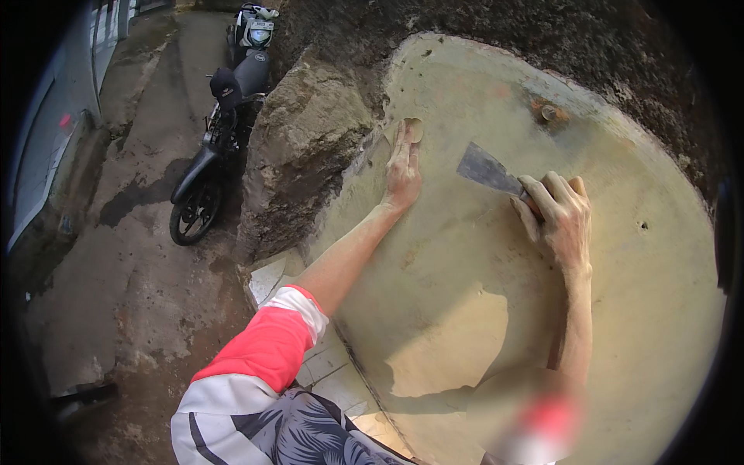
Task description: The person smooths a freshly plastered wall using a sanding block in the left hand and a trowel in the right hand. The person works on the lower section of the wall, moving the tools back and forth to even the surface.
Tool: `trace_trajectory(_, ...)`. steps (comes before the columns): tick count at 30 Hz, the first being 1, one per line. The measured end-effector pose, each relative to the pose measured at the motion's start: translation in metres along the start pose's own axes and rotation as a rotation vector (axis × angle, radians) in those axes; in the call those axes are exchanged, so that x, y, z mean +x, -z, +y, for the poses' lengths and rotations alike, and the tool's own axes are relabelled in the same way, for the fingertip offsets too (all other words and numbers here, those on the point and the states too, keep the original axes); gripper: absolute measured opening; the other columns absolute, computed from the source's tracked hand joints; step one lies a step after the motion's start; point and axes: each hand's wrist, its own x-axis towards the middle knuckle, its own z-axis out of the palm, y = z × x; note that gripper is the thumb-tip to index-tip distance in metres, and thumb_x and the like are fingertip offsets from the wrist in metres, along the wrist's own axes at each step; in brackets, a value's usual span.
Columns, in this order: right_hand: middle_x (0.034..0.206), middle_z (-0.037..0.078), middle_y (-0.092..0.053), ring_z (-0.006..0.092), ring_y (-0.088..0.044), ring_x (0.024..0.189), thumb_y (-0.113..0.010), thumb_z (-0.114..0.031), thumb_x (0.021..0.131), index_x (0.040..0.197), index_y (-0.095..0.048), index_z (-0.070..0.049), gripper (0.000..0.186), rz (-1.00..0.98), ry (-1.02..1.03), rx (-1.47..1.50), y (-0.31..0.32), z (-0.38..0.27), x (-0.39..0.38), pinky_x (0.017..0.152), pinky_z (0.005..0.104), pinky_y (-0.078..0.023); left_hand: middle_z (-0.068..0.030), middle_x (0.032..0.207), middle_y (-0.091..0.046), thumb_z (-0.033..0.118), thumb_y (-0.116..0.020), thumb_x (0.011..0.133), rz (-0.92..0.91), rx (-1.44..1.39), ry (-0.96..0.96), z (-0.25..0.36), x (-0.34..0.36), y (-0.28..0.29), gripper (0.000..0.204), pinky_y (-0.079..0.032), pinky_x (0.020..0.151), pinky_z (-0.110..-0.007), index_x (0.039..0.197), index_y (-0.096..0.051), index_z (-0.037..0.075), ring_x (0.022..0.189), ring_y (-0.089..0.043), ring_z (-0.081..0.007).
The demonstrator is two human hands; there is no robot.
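My right hand (559, 219) is closed around the handle of a putty knife, whose broad grey blade (490, 168) points up and left over the pale surface. Part of the handle shows reddish-orange between the fingers. To the left, my left hand (402, 174) lies with its fingers stretched out against the same surface. A small rounded tan piece (416, 130) shows beside its fingertips; I cannot tell what it is or whether the hand holds it. Both hands look dusty. The smooth yellowish-green coated surface (457, 256) spreads under both hands, with a sunlit patch lower down.
A rough rock (306, 132) borders the surface on the left, and dark rough ground or stone (573, 39) runs along the top. A small round fitting (549, 113) protrudes near the upper edge. White tiles (324, 360) lie below left; a motorcycle (225, 132) stands on wet concrete.
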Motion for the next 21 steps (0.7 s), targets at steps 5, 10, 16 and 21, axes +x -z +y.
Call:
trace_trajectory(5, 0.078, 0.003, -0.058, 0.0211, -0.06, 0.073, -0.083, -0.018, 0.084, 0.105, -0.073, -0.011, 0.024, 0.003, 0.008, -0.005, 0.003, -0.003, 0.006, 0.073, 0.0361, -0.044, -0.018, 0.169, -0.036, 0.011, -0.045, 0.108, 0.071, -0.003, 0.009, -0.009, 0.076, 0.005, 0.059, -0.032, 0.126, -0.043, 0.165, -0.031, 0.005, 0.156, -0.035, -0.034)
trace_trajectory(10, 0.078, 0.003, -0.058, 0.021, -0.059, 0.073, -0.083, -0.019, 0.083, 0.105, -0.073, -0.011, 0.025, -0.005, -0.017, -0.01, -0.001, -0.003, 0.003, 0.073, 0.0357, -0.044, -0.0219, 0.166, -0.04, 0.012, -0.044, 0.108, 0.028, 0.103, -0.016, -0.001, 0.028, 0.007, 0.059, -0.033, 0.125, -0.041, 0.165, -0.031, 0.002, 0.153, -0.041, -0.0347)
trace_trajectory(16, 0.079, 0.003, -0.058, 0.0211, -0.059, 0.072, -0.084, -0.018, 0.082, 0.105, -0.073, -0.012, 0.026, -0.001, -0.009, -0.005, -0.001, -0.001, 0.002, 0.073, 0.0357, -0.044, -0.0229, 0.165, -0.041, 0.014, -0.043, 0.108, 0.004, 0.014, -0.02, 0.0, 0.085, 0.012, 0.059, -0.028, 0.128, -0.04, 0.164, -0.031, 0.001, 0.155, -0.037, -0.0352)
trace_trajectory(21, 0.079, 0.003, -0.058, 0.0223, -0.058, 0.07, -0.084, -0.017, 0.081, 0.107, -0.074, -0.011, 0.028, -0.007, -0.002, 0.004, -0.001, -0.005, 0.008, 0.073, 0.036, -0.043, -0.0167, 0.173, -0.028, 0.018, -0.042, 0.112, 0.055, -0.018, -0.03, 0.008, 0.1, 0.004, 0.052, -0.025, 0.13, -0.042, 0.162, -0.039, 0.003, 0.159, -0.027, -0.0354)
